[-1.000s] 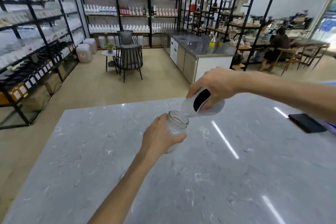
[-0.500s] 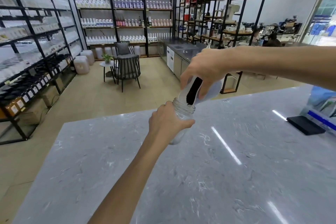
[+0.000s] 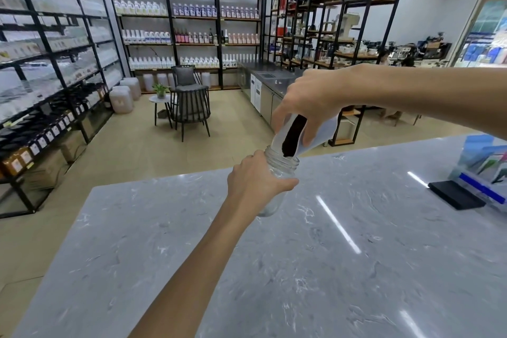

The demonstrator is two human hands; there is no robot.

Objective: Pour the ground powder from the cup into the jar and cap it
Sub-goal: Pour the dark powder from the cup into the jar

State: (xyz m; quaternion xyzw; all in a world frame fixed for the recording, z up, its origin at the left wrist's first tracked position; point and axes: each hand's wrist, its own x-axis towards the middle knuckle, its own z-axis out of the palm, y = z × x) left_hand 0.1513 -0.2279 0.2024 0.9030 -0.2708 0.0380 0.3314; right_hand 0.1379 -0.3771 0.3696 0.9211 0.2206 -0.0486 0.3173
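A clear glass jar (image 3: 282, 166) with a threaded open mouth stands on the grey marble counter (image 3: 329, 255), and my left hand (image 3: 253, 181) wraps around its body. My right hand (image 3: 310, 101) holds a white paper cup (image 3: 315, 137) tipped steeply over the jar's mouth. Dark ground powder (image 3: 293, 137) slides down the inside of the cup to its lip, right at the jar's opening. The lower part of the jar is mostly hidden by my left hand. No cap is in view.
A flat black object (image 3: 455, 195) lies at the counter's right side, beside blue-and-white packets (image 3: 485, 170) at the right edge. Beyond the counter's far edge are the shop floor, a black chair (image 3: 189, 101), shelving with bottles and a steel cabinet (image 3: 271, 90).
My right hand has tipped the cup from nearly level to steep over the jar's mouth, and the powder has slid to the lip. The view has tilted upward slightly.
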